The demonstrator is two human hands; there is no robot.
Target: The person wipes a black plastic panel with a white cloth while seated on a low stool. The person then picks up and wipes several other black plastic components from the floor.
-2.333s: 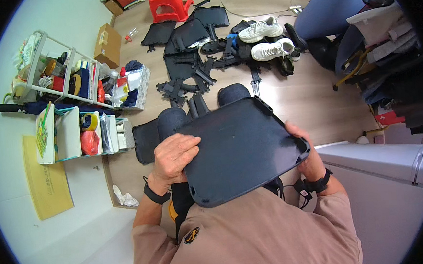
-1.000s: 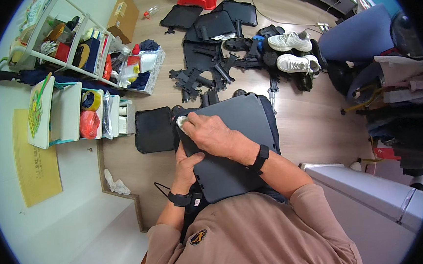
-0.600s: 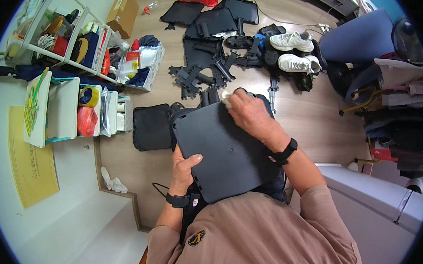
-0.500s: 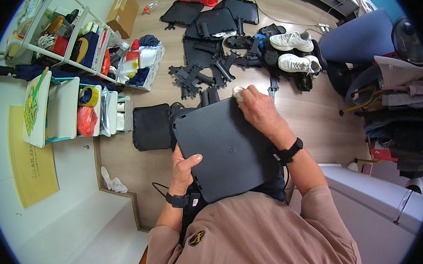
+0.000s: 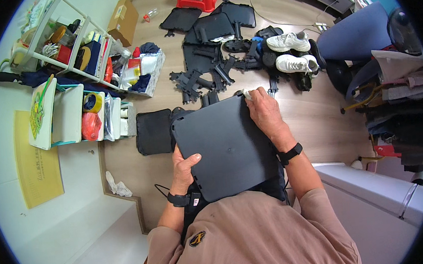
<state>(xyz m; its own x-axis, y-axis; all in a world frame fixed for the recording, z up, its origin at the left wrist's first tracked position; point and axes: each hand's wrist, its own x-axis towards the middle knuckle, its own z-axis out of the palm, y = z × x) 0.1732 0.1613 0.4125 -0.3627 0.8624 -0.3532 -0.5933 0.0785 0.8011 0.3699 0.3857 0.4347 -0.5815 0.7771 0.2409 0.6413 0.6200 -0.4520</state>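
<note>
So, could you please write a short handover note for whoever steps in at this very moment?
Left hand: grips the near left edge of the dark panel, steadying it on the lap.
Right hand: presses a small white cloth on the panel's far right corner.
Other black parts lie on the wooden floor ahead, near the white shoes.
Done: cannot tell how much has been wiped.
Left: likely the rest of the panel's surface.

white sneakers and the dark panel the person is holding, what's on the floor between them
In the head view, bare wood floor and a narrow black part lie between the white sneakers and the dark panel.
</note>
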